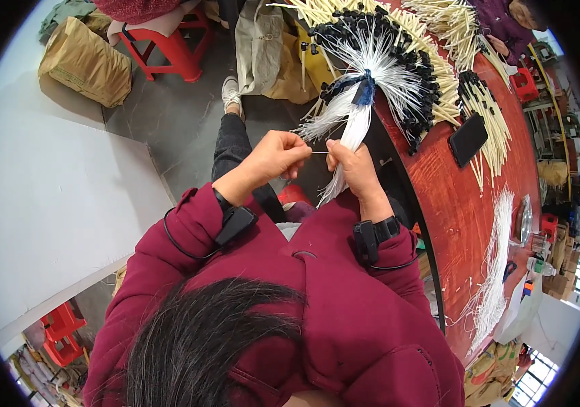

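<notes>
In front of my body my left hand [280, 157] is closed in a pinch on one end of a thin strand [319, 152], drawn taut toward my right hand. My right hand [355, 165] grips a bundle of fine white strands [357, 129], whose loose ends hang below the fist. Above that hand, a dark blue band [365, 91] is wrapped around the bundle. Beyond the band the strands fan out over the table toward many black end pieces [427, 91] on cream-coloured sticks [449, 74]. The fingertips of both hands are partly hidden.
On the red table [439, 197] to my right lie a black phone [468, 140] and another pile of white strands [493, 278]. A white panel [59, 203] stands at my left. Farther off are a red stool [171, 54], a brown sack [86, 64] and another person's sleeve [500, 20].
</notes>
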{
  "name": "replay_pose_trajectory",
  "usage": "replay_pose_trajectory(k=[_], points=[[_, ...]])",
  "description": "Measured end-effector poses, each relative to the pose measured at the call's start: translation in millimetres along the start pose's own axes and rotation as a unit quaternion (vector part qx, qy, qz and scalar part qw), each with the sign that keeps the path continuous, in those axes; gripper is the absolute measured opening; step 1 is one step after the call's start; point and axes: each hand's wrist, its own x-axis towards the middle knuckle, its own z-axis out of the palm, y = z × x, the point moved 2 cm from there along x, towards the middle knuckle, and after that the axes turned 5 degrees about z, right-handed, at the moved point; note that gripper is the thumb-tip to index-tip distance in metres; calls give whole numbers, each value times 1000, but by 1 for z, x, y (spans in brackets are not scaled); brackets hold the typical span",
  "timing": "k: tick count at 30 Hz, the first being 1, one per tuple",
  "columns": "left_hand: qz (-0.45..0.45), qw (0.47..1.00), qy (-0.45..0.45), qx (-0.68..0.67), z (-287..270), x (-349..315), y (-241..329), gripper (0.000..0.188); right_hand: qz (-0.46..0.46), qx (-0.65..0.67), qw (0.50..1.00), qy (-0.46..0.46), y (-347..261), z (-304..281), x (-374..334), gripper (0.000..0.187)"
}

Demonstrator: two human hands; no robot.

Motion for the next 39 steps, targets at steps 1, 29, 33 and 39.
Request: replay_pose_trajectory(k=[1, 29, 33, 39], points=[[-1, 1000, 0, 0, -3, 1, -5, 19, -1, -6, 1000, -6, 1, -2, 0, 30], [-96, 949, -87, -287, -5, -12, -20, 17, 8, 18, 999, -31, 1, -3, 1, 31], [-95, 963, -66, -243, -20, -12, -23, 15, -3, 52, 999, -5, 0, 1, -1, 30], [59, 983, 169, 42, -42, -12, -17, 17, -21, 64, 998, -7, 0, 6, 0, 28]])
